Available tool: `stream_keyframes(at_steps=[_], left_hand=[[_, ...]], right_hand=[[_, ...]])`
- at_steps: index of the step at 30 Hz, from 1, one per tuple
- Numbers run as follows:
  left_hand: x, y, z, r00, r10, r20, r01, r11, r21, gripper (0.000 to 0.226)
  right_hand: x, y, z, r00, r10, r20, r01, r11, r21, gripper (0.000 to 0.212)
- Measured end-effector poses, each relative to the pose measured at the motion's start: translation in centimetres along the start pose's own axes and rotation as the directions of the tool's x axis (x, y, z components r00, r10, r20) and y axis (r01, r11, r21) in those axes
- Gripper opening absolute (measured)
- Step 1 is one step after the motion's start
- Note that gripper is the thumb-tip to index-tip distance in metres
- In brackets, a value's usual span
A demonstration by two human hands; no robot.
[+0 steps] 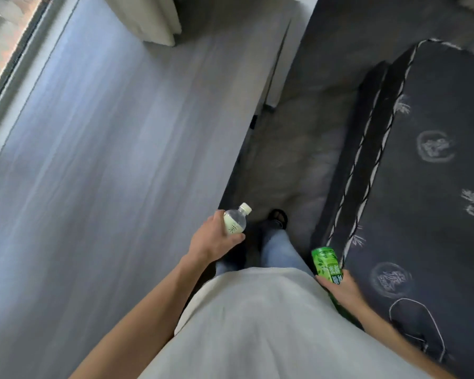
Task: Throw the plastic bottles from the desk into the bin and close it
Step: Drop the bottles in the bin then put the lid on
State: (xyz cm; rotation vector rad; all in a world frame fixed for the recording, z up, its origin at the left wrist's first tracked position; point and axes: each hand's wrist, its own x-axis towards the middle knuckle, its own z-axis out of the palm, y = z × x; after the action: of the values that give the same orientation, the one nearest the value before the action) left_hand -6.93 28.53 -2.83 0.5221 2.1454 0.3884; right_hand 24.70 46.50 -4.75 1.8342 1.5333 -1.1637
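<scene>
My left hand (213,239) grips a small clear bottle (235,221) with a pale label and a cream cap, cap pointing up and right, just past the desk's right edge. My right hand (340,289) holds a green-labelled bottle (326,265) by its lower part, low beside my right hip. The grey desk top (99,160) fills the left of the view. No bin is in sight.
A dark mattress with white trim and printed motifs (427,170) lies on the right. Between it and the desk runs a narrow strip of dark floor (293,149), where my legs and a shoe stand. A window (3,50) borders the desk's far left; a pale object (148,20) stands at its far end.
</scene>
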Motion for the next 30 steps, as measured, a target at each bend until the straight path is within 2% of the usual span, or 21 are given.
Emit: stream_keyframes(at_steps=[4, 8, 12, 14, 20, 25, 30], left_hand=[[3.6, 6.1, 0.8, 0.999, 0.039, 0.012, -0.04, 0.998, 0.053, 0.07], [6.5, 10.0, 1.2, 0.999, 0.017, 0.047, -0.022, 0.994, 0.11, 0.066], [9.0, 11.4, 1.0, 0.995, -0.057, 0.082, 0.042, 0.984, 0.172, 0.069], [9.9, 11.8, 0.4, 0.991, -0.087, 0.097, 0.067, 0.979, 0.191, 0.068], [14.0, 12.7, -1.6, 0.976, -0.185, 0.118, 0.153, 0.959, 0.24, 0.066], [20.3, 16.8, -3.8, 0.974, -0.197, 0.107, 0.171, 0.962, 0.215, 0.055], [28.1, 24.3, -6.7, 0.975, -0.193, 0.107, 0.162, 0.955, 0.248, 0.075]], right_hand=[[2.2, 2.1, -3.7, 0.993, 0.12, 0.0, -0.118, 0.976, 0.183, 0.046], [5.4, 1.8, -8.0, 0.986, 0.165, 0.031, -0.168, 0.947, 0.272, 0.057], [8.9, -1.6, -12.3, 0.995, 0.095, 0.023, -0.098, 0.956, 0.278, 0.055], [10.7, -4.3, -14.6, 0.997, 0.069, -0.024, -0.061, 0.97, 0.235, 0.06], [16.6, -13.3, -20.6, 0.995, -0.061, -0.078, 0.079, 0.966, 0.245, 0.068], [20.9, -20.0, -24.3, 0.992, -0.091, -0.087, 0.115, 0.936, 0.334, 0.055], [22.8, -22.9, -27.3, 0.996, -0.054, -0.065, 0.073, 0.939, 0.337, 0.049]])
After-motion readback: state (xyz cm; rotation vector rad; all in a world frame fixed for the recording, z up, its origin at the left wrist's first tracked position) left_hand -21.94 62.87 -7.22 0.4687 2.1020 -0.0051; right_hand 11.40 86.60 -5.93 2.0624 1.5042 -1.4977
